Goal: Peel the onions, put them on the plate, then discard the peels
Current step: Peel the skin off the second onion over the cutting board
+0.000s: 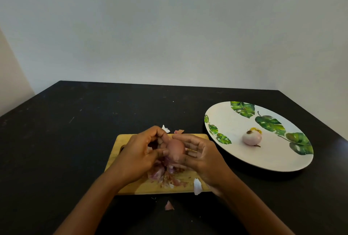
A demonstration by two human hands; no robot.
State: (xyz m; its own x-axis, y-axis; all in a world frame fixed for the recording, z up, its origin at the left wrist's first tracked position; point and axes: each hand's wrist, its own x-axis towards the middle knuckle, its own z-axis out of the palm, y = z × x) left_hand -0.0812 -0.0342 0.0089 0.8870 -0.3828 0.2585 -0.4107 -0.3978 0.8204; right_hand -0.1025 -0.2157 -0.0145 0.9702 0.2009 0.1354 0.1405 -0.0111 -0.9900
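- A stray peel [169, 206] lies on the tabletop [75, 122] just off the near edge of the cutting board [130, 138]. It could easily be missed when the peels are cleared.
- A white peel scrap [197, 186] hangs over the board's near right corner, beside the right wrist. A nudge from that arm would knock it off.
- The peel heap [163, 175] sits on the board's near half, loose and light, so a careless sweep would scatter it.
- Above the board's middle, the right hand [200, 155] cradles the onion [176, 149] in curled fingers. The left hand [140, 156] grips it too, with the thumb pressed on the skin. The onion looks smooth and could squirt loose and roll off the board.
- More scraps [165, 129] lie just past the board's far edge.
- The plate [235, 122] sits to the right of the board and slightly beyond it, and holds one peeled onion [251, 138]. A second onion dropped in hard might bump it and set it rolling.
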